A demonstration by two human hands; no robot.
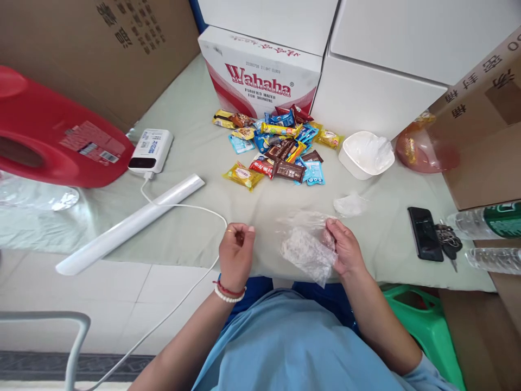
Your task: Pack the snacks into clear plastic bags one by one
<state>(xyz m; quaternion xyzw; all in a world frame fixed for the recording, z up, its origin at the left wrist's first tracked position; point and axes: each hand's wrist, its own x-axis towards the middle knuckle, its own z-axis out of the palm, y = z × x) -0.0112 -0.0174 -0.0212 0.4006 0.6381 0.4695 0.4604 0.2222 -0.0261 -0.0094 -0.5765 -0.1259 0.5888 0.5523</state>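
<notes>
My right hand [345, 247] pinches a crumpled clear plastic bag [307, 252] by its edge, above the front of the table. The bag spreads out to the left of the fingers. To its left, my left hand [237, 252] is closed with the fingers curled in; whatever it may hold is hidden. Beyond both hands lies a pile of wrapped snacks [280, 141] in yellow, blue, brown and red. A yellow snack packet [243, 176] sits at the pile's near side. Behind my right hand a small piece of clear plastic [350, 205] rests on the cloth.
A white bowl [360, 165] lined with plastic stands right of the snacks, beside a reddish translucent bowl [423, 149]. A phone [425, 233] and keys [449, 239] lie at the right. At left are a white tube [134, 222], a corded white device [150, 152] and a red jug [61, 130].
</notes>
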